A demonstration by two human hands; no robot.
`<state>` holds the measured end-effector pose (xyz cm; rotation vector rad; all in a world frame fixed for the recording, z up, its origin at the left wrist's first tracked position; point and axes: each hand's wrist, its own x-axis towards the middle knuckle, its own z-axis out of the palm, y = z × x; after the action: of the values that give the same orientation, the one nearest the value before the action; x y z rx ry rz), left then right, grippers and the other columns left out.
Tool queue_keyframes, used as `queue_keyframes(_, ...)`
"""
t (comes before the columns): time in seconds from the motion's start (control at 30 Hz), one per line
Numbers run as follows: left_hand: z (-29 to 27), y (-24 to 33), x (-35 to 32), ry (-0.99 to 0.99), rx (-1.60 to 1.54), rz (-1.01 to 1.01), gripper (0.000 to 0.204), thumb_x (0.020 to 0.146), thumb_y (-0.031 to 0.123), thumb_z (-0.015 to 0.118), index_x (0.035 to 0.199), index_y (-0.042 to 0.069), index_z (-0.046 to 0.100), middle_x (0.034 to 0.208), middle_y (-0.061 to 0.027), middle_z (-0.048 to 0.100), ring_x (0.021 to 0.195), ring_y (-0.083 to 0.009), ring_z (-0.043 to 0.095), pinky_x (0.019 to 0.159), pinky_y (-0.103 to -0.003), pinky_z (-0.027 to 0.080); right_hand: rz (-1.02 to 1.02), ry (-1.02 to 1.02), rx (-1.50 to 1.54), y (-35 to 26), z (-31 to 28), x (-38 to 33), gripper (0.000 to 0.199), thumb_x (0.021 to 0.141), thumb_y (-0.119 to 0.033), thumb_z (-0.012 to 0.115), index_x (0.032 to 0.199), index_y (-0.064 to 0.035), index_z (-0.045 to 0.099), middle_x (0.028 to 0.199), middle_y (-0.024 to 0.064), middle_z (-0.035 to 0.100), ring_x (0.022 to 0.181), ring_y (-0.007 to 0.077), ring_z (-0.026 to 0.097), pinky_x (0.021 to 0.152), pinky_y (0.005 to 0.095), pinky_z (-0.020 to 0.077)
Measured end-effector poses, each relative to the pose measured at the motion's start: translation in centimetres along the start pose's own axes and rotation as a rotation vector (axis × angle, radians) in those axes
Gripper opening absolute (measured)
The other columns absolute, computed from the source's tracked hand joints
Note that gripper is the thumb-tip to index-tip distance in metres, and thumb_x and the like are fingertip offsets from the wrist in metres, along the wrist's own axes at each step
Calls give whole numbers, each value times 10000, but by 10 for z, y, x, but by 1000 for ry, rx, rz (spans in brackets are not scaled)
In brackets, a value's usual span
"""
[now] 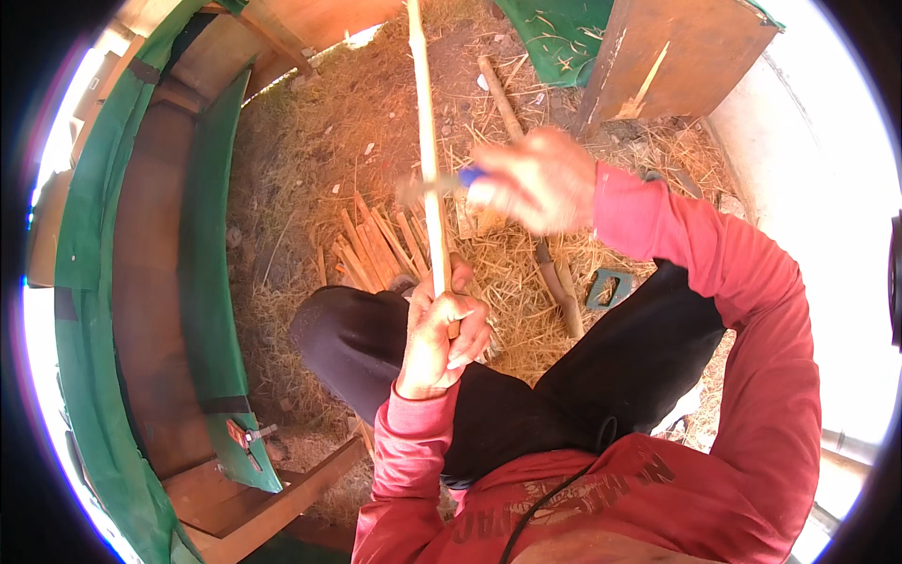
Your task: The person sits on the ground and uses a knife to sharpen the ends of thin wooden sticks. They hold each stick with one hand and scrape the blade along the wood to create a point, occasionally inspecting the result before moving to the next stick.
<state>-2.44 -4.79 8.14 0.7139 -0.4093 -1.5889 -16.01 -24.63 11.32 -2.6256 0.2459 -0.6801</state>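
A long, pale, peeled stick (425, 103) stands out from my left hand (442, 329) toward the far edge of the view. My left fingers are wrapped round its near end, just above my bent leg. My right hand (540, 179), smeared by motion, is closed round the blue handle (471, 176) of what looks like a knife. Its blurred blade (415, 190) crosses the stick about midway up; whether it touches the wood I cannot tell. Straw-like shavings (512, 268) cover the ground beneath both hands.
Several reddish wood strips (371, 246) lie beyond my left knee. A thicker brown stick (501, 99) and a green rectangular piece (609, 289) lie to the right. Green-covered panels (211, 254) line the left; a brown board (686, 56) leans by the white wall (817, 160).
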Motion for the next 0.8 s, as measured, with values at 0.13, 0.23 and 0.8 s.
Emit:
queue_keyframes(0.13, 8, 2, -2, -28, -145, -31, 159, 846, 14, 446, 970, 86, 378, 460, -4, 332, 291, -92, 247, 295, -222, 224, -11, -26, 24, -24, 28, -16, 330, 940, -379, 626, 905, -54, 581, 581, 147, 565, 489, 366, 584, 438, 454, 434)
queue_keyframes(0.23, 6, 4, -1, -36, -153, -22, 152, 841, 7, 448, 964, 81, 396, 463, -4, 334, 291, -93, 246, 295, -221, 233, -13, -53, -90, -25, 24, -20, 360, 927, -409, 639, 906, -54, 582, 582, 140, 569, 485, 358, 589, 436, 453, 436)
queue_keyframes(0.8, -1, -4, 0, -150, -163, -170, 135, 862, 71, 440, 934, 120, 337, 458, -29, 326, 308, -87, 236, 304, -231, 204, 213, 169, -72, 20, -15, -13, 398, 1027, -387, 478, 990, -33, 657, 598, 188, 592, 520, 392, 601, 498, 465, 482)
